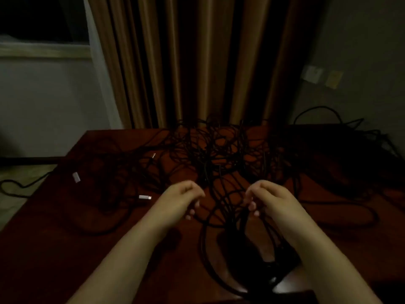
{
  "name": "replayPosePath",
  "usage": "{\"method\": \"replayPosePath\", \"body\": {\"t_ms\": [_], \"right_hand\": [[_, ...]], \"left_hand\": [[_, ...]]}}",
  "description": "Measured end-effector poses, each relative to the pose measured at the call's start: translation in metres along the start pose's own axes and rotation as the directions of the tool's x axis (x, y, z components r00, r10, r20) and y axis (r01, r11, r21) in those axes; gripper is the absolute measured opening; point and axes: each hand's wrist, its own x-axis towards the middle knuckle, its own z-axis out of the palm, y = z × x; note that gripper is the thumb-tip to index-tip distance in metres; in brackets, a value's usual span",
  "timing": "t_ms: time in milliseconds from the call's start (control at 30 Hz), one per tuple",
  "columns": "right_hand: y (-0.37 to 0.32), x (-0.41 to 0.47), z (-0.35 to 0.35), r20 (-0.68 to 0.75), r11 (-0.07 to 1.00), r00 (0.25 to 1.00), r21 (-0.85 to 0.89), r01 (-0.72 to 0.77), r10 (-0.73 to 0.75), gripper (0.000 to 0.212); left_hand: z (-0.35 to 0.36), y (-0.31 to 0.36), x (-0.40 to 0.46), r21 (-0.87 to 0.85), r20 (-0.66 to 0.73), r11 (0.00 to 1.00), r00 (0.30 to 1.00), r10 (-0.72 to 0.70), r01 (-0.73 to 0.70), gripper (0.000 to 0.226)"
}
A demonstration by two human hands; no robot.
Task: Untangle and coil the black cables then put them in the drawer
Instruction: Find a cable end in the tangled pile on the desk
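Observation:
A big tangle of black cables (221, 150) spreads over the dark red-brown table (54, 238). Silver plugs lie at the left, one (145, 197) close to my left hand. My right hand (271, 200) grips a bundle of looped black cable strands (236, 224) that hang down towards the table's near edge. My left hand (179, 198) hovers just left of that bundle with curled fingers; in the dim light I cannot tell whether a strand lies between them. No drawer is in view.
Brown curtains (197, 62) hang behind the table. A window (43, 23) and a pale wall are at the left, wall sockets (312, 73) at the right. One black cable (13, 187) trails off the table's left edge onto the floor.

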Motion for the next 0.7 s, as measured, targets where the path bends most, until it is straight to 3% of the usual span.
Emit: {"method": "replayPosePath", "body": {"t_ms": [67, 167, 300, 433, 500, 567, 633, 700], "right_hand": [[0.022, -0.023, -0.009, -0.217, 1.0, 0.976, 0.009, -0.027, 0.028, 0.027], [0.06, -0.055, -0.017, -0.389, 0.998, 0.919, 0.014, -0.069, 0.069, 0.031], [0.075, -0.069, -0.002, -0.251, 0.968, 0.968, -0.242, -0.067, 0.004, 0.024], [0.075, -0.072, 0.024, -0.003, 0.863, 0.996, -0.5, 0.072, -0.085, 0.015], [0.082, -0.07, 0.034, 0.104, 0.692, 0.99, -0.708, 0.144, -0.099, 0.039], [0.087, -0.068, 0.037, 0.119, 0.593, 0.984, -0.787, 0.173, -0.129, 0.049], [0.093, -0.063, 0.031, 0.069, 0.593, 0.978, -0.786, 0.175, -0.196, 0.047], [0.101, -0.06, 0.025, 0.019, 0.601, 0.97, -0.782, 0.165, -0.242, 0.047]], "left_hand": [[0.013, -0.021, -0.016, 0.279, -0.031, 0.96, 0.999, 0.011, -0.002, 0.014], [0.037, -0.059, -0.035, 0.445, -0.106, 0.895, 0.993, 0.047, 0.005, 0.011], [0.043, -0.066, -0.028, 0.409, -0.284, 0.907, 0.959, 0.023, 0.1, 0.024], [0.06, -0.06, -0.022, 0.291, -0.168, 0.949, 0.983, -0.077, 0.124, 0.047], [0.066, -0.053, -0.025, 0.155, -0.074, 0.98, 0.991, -0.115, 0.125, 0.035], [0.066, -0.049, -0.028, 0.15, 0.001, 0.986, 0.998, -0.068, 0.067, 0.02], [0.064, -0.041, -0.031, 0.168, 0.068, 0.985, 0.997, -0.042, 0.03, 0.026], [0.058, -0.037, -0.026, 0.142, 0.034, 0.988, 0.997, -0.068, 0.063, 0.036]]}}
